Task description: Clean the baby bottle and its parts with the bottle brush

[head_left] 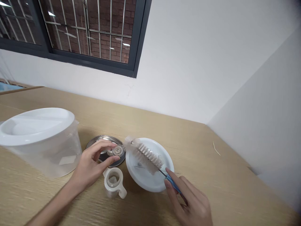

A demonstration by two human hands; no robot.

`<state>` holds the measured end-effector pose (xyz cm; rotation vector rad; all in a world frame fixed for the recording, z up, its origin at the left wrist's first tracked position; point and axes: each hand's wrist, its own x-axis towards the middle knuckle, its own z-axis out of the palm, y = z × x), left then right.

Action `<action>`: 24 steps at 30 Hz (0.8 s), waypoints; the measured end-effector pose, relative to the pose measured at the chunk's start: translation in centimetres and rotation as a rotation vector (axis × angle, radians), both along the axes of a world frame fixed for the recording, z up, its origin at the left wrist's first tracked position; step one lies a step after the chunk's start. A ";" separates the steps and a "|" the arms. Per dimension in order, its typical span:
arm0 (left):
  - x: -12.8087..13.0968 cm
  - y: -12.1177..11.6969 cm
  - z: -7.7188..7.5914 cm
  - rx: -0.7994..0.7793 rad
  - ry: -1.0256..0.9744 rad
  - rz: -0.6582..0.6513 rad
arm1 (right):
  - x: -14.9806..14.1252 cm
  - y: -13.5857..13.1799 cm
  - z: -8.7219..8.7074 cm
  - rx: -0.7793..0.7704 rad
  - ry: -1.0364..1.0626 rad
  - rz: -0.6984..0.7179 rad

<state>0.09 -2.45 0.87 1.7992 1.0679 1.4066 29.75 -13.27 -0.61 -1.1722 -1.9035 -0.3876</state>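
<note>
My left hand [94, 161] pinches a small clear round cap [117, 151] just above a shiny metal lid [97, 142] lying on the wooden table. My right hand [190, 202] grips the blue handle of a white bristle bottle brush [146, 153]. The brush head lies slanted over a white round plate [162, 180]. A small cream cup with a handle [114, 183] stands between the two hands, below the metal lid.
A large clear plastic container with a white lid [37, 138] stands at the left. A thin sliver [216, 148] lies on the table at the right. White walls meet at the table's far right corner. A barred window [77, 31] is above.
</note>
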 end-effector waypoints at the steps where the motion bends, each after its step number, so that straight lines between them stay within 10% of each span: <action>1: 0.0 0.0 0.0 0.000 0.001 0.001 | 0.0 0.0 0.0 0.002 -0.001 0.000; 24: 0.0 0.0 0.1 -0.015 0.003 -0.003 | 0.1 -0.1 0.1 0.001 -0.010 0.007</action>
